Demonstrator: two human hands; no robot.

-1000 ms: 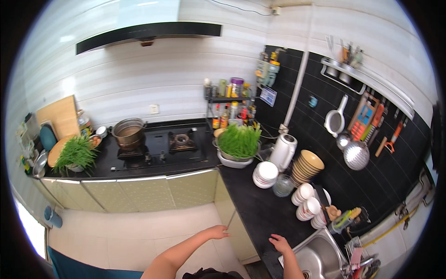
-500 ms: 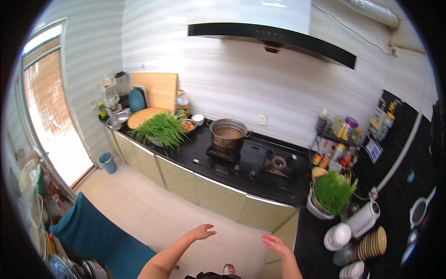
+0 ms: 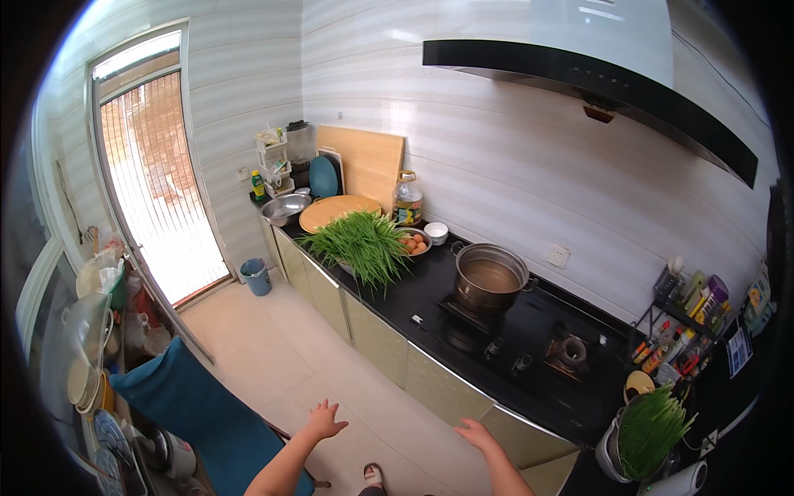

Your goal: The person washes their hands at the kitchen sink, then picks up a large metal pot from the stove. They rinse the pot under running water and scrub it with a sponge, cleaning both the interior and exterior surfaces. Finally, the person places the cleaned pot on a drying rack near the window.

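Note:
Over the floor, my left hand (image 3: 326, 420) is held out with fingers spread and nothing in it. My right hand (image 3: 477, 435) is raised near the cabinet fronts, fingers stretched out and likewise holding nothing. Neither hand touches anything. Beyond them on the black counter lies a large heap of long green stalks, like chives (image 3: 356, 248). A two-handled metal pot (image 3: 490, 281) stands on the left burner, with what looks like liquid inside. Beside the heap sits a bowl of brown eggs (image 3: 415, 242). More cut greens (image 3: 657, 430) fill a container on the right.
A blue-covered chair (image 3: 203, 417) stands close on my left, near a crowded rack. At the far end are a round wooden board (image 3: 339, 213), a steel basin (image 3: 285, 210) and a grey-blue bin (image 3: 256, 278). Condiment bottles (image 3: 682, 343) fill a rack at right. A range hood (image 3: 587, 91) overhangs the stove.
My view has swung left, so the counter and stove sit further right and more of the door shows. My left hand's fingers have spread wider; both hands stay empty.

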